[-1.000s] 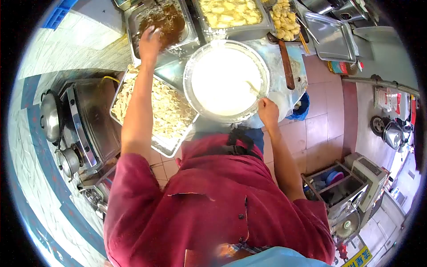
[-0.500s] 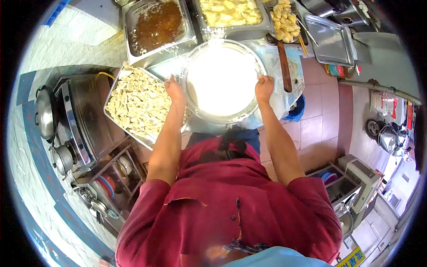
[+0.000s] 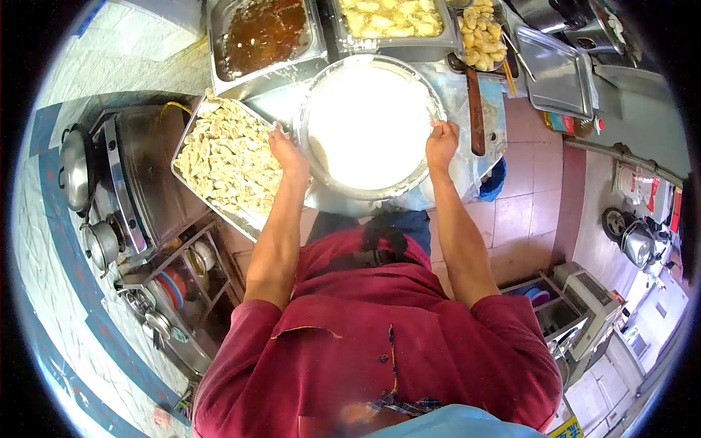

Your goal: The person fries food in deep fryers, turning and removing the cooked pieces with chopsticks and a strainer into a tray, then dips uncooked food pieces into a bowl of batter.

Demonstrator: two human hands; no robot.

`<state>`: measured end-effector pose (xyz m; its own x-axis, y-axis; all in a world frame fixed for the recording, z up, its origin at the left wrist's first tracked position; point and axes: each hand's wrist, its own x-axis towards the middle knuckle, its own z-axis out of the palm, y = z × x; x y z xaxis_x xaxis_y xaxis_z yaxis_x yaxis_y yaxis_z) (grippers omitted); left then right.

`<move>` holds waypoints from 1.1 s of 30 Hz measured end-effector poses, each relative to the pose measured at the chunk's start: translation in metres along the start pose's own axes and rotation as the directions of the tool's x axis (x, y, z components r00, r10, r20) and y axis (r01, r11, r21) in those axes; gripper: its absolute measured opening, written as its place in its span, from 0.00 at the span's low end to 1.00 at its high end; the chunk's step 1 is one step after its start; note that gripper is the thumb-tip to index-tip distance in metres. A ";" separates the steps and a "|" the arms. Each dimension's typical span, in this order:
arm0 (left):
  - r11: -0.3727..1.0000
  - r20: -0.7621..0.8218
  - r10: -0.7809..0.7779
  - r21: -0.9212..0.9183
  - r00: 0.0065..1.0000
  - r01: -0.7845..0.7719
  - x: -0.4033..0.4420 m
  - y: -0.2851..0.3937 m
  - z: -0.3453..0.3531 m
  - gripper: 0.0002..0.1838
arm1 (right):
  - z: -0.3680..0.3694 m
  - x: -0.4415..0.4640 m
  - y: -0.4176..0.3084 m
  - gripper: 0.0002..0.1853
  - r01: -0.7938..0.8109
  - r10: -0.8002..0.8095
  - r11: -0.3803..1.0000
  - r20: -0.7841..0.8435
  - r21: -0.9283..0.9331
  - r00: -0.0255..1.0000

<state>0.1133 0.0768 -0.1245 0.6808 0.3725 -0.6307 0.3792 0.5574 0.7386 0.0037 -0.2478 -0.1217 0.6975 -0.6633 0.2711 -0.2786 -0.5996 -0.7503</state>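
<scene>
A wide round basin [image 3: 363, 195] holds bright white powder [image 3: 369, 124]; glare washes out its surface. My left hand [image 3: 289, 152] is closed at the basin's left rim, and my right hand [image 3: 442, 145] pinches the right rim. Left of the basin, close to my left hand, lies a metal tray heaped with pale coated pieces [image 3: 228, 157] of food. A wooden handle [image 3: 475, 109] points toward me, just right of my right hand, from a pan-like strainer of fried pieces [image 3: 481, 40].
Behind the basin stand a metal container of brown liquid [image 3: 259, 36] and one of yellow pieces in liquid [image 3: 391, 18]. An empty-looking metal tray [image 3: 551, 73] is at upper right. A stove-like metal unit [image 3: 157, 168] with pots stands left; a blue bag [image 3: 493, 180] hangs at the table's right.
The basin has shifted slightly forward and to the right, with both hands still on its rim. The whole view has moved a little too.
</scene>
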 end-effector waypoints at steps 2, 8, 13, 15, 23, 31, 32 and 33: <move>1.000 0.018 0.008 0.018 1.000 -0.009 0.005 0.000 -0.003 0.14 | 0.000 0.001 -0.003 0.08 -0.017 0.017 1.000 0.010 -0.015 1.000; 0.998 0.019 0.023 -0.051 1.000 -0.022 -0.008 0.009 0.008 0.13 | 0.004 0.006 0.001 0.08 -0.032 0.032 0.999 0.038 -0.003 0.999; 0.998 0.043 0.015 -0.066 0.999 -0.012 -0.002 0.011 0.011 0.14 | 0.012 0.019 0.000 0.10 -0.002 0.002 0.999 0.004 0.033 1.000; 0.996 -0.002 0.020 -0.086 1.000 -0.020 -0.004 0.007 0.016 0.14 | 0.012 0.020 -0.001 0.10 -0.014 0.013 0.999 0.017 0.049 1.000; 0.999 0.202 -0.053 0.010 0.978 0.052 0.013 0.000 -0.005 0.19 | 0.004 0.024 -0.005 0.09 0.005 -0.003 1.000 0.105 -0.016 0.995; 0.965 0.145 0.062 0.243 0.987 -0.096 -0.017 0.028 -0.026 0.27 | -0.001 0.016 -0.004 0.08 0.119 -0.119 0.993 0.036 -0.018 0.992; 0.963 0.140 0.081 0.243 0.987 -0.113 -0.019 0.034 -0.034 0.28 | -0.003 0.015 -0.007 0.08 0.127 -0.126 0.992 0.014 -0.022 0.992; 0.962 0.155 0.095 0.238 0.983 -0.131 -0.021 0.041 -0.044 0.28 | -0.007 0.016 -0.011 0.07 0.143 -0.142 0.989 0.030 -0.045 0.989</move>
<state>0.0869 0.1250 -0.0912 0.8030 0.3041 -0.5126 0.4251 0.3106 0.8502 0.0135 -0.2552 -0.1043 0.7494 -0.5578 0.3568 -0.2049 -0.7078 -0.6760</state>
